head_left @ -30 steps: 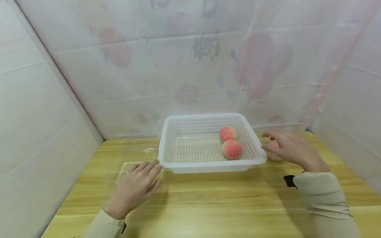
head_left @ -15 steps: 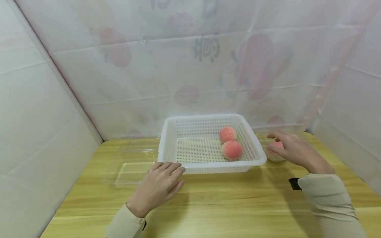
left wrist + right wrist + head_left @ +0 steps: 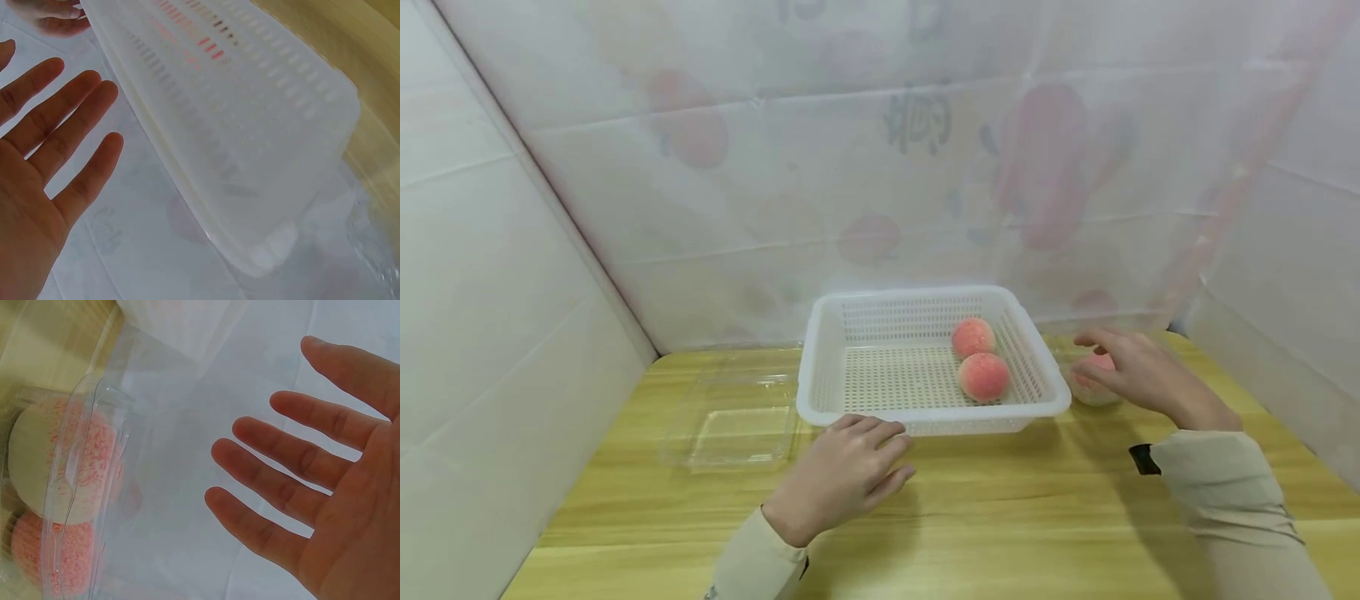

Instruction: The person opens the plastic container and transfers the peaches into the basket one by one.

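Observation:
A white perforated plastic basket (image 3: 820, 415) stands at the middle of the wooden table, with two pink peaches (image 3: 984, 377) at its right end. At the basket's front rim is my left hand (image 3: 850, 471), holding nothing; the left wrist view shows its fingers (image 3: 69, 119) spread loosely beside the basket wall. Over a peach (image 3: 1097, 393) right of the basket hovers my right hand (image 3: 1142, 375), which partly hides it. Two peaches (image 3: 53, 553) sit in a clear plastic box (image 3: 75, 462) in the right wrist view, apart from that hand's spread fingers (image 3: 269, 481).
Another clear plastic box (image 3: 737, 437) lies to the left of the basket. Behind everything hangs a whitish printed sheet (image 3: 880, 167), and pale side walls (image 3: 497, 292) flank the wooden table (image 3: 1000, 525).
My left hand has slid rightward from the basket's front left corner along its front side, uncovering the left clear box. The right hand has shifted slightly right. The peaches stay put.

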`<state>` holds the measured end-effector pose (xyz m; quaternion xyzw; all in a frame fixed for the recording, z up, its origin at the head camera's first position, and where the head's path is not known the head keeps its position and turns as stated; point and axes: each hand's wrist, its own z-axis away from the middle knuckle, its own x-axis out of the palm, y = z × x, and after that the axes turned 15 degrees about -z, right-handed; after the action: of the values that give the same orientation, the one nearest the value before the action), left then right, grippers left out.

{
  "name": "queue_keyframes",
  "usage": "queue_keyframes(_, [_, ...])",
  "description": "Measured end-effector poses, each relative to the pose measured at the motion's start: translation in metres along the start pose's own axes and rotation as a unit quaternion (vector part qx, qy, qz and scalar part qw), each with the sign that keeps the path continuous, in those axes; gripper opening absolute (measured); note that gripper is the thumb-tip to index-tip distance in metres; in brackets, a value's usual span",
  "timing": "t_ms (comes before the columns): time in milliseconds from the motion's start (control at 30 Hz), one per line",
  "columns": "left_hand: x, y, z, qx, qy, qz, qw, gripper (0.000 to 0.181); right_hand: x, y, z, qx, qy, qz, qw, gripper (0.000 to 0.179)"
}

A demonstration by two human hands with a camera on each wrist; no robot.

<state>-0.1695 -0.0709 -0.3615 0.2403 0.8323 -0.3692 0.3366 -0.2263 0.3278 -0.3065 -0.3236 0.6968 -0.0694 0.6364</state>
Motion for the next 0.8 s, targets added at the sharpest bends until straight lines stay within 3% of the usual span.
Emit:
queue_keyframes(133, [0.004,0.007,-0.009,0.014,-0.004,0.008,0.9999,0.022,0.001,0.005,0.000,-0.002,0.007,0.000,1.0000,0.041])
queue_keyframes(433, [0.017,0.020,-0.031,0.034,0.023,0.047,0.9980,0.017,-0.001,0.014,-0.001,-0.006,0.010,0.004,0.9999,0.042])
queue_keyframes(800, [0.024,0.056,-0.057,0.091,-0.038,0.067,0.9929,0.024,-0.004,0.027,0.007,-0.007,0.003,0.004,1.0000,0.037])
